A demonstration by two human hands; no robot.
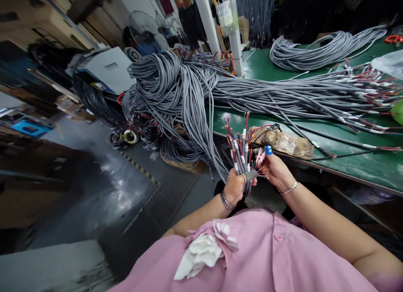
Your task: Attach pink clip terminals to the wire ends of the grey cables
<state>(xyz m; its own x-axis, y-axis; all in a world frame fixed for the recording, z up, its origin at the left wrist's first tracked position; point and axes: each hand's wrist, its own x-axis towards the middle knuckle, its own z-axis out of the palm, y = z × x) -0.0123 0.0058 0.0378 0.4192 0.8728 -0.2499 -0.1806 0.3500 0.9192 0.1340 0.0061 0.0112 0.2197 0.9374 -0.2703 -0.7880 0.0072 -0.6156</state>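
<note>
My left hand is closed around a bundle of grey cables, with a grey cover on its thumb. The cable ends point upward, with white bands and thin, many-coloured wires fanning out. Just to the right, my right hand pinches a small pink clip beside the wire ends. One of its fingertips wears a blue cap. A few loose coloured wires stick out between the two hands.
Long grey cables lie across the green table, with a heaped coil at its left end. A tape-wrapped block sits at the front edge. Another cable coil and orange-handled scissors lie farther back.
</note>
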